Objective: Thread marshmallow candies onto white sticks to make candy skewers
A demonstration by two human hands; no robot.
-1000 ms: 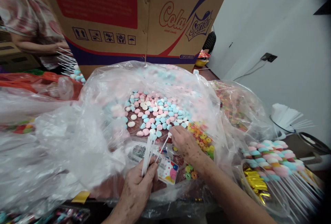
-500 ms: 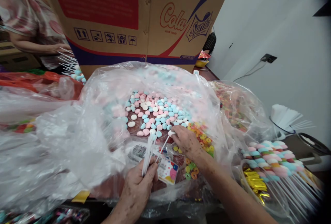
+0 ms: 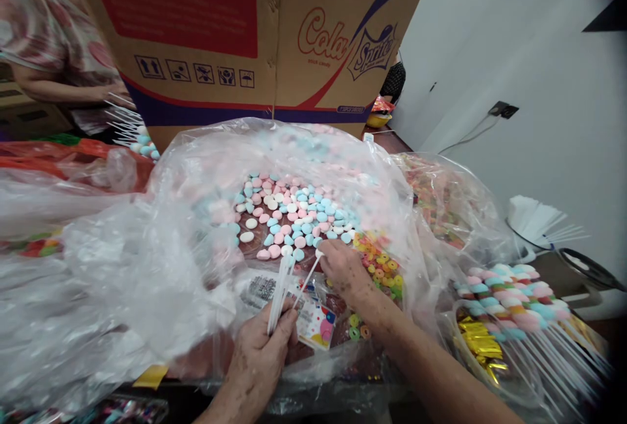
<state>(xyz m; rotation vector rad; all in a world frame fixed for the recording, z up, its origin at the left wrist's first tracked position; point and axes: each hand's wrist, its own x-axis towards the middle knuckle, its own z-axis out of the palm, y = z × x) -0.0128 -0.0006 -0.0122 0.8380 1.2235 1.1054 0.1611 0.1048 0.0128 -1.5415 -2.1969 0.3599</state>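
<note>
Left hand point(image 3: 259, 347) is curled almost into a fist, thumb pressed over a bundle of white sticks point(image 3: 278, 293) that point up and away from it. One stick point(image 3: 307, 279) splays toward the right hand point(image 3: 347, 275), whose thumb and fingers are drawn together on a white candy point(image 3: 319, 253) at its tip. Just beyond both hands, pink, blue and white candies point(image 3: 294, 215) lie loose in front of a clear bag point(image 3: 235, 133), with more blurred behind its film. Coloured rings point(image 3: 385, 267) lie right of the right hand, a few nearer its wrist. Between the two hands, a printed label point(image 3: 318, 327) lies beneath the splayed stick. Well right of the right forearm, loaded skewers point(image 3: 514, 303) rest beside gold strips point(image 3: 480, 340). Past the bag, facing the hands, stands a box point(image 3: 279, 38). Far off beyond the left hand is another person point(image 3: 49, 51), near more skewers point(image 3: 142, 143).
</note>
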